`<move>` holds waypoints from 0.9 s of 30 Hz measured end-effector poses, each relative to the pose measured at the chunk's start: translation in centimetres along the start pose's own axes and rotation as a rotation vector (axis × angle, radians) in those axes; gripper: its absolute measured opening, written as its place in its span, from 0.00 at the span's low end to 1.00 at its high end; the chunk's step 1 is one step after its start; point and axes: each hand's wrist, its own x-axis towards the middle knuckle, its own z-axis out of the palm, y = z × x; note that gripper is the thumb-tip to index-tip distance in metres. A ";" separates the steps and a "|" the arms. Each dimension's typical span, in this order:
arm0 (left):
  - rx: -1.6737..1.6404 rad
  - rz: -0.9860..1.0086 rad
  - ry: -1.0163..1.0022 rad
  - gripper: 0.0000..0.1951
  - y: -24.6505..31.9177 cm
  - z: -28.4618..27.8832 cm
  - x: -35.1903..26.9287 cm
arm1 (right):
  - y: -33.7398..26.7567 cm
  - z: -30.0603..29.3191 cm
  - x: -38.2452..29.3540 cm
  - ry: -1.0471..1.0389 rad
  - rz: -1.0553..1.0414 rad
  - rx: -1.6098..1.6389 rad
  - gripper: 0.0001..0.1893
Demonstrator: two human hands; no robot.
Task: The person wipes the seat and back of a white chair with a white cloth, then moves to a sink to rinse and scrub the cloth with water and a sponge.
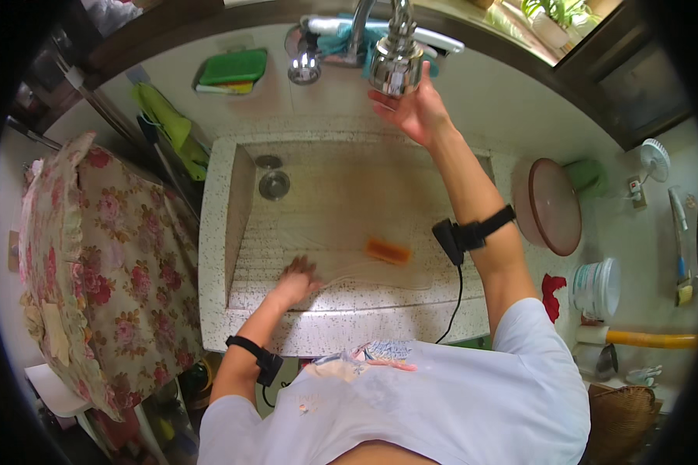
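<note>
A speckled stone laundry sink [218, 232] with a ribbed washboard floor lies before me. My left hand [298, 283] rests, fingers spread, on a pale wet cloth [349, 273] spread over the ribs at the sink's lower left. An orange scrubbing brush [388, 251] lies right of that hand, its bristles or back blurred. My right hand [410, 110] is raised at the chrome faucet head [396, 67], palm and fingers around its lower right side; whether it grips the metal cannot be told. A round metal drain [274, 185] sits in the far left corner.
A soap tray with a green sponge [234, 67] and a chrome faucet knob [304, 68] are on the back wall. Right of the sink stand a pinkish basin [554, 207], a red cloth [551, 296] and a white bucket [598, 289]. A floral fabric cover [134, 273] borders the left side.
</note>
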 end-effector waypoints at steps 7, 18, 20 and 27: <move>-0.008 -0.080 0.085 0.34 2.1 -3.3 -2.4 | -1.2 0.7 2.3 0.269 -0.059 -0.134 0.28; -0.023 -0.052 0.086 0.32 5.1 -5.5 -1.3 | -1.8 0.9 2.5 0.338 -0.082 -0.262 0.29; 0.001 -0.061 0.054 0.32 5.7 -6.4 -0.7 | -1.8 0.1 2.3 0.350 -0.056 -0.277 0.29; -0.647 -0.112 0.230 0.22 4.2 -6.9 3.5 | 10.1 -4.0 -3.5 0.013 0.226 0.163 0.35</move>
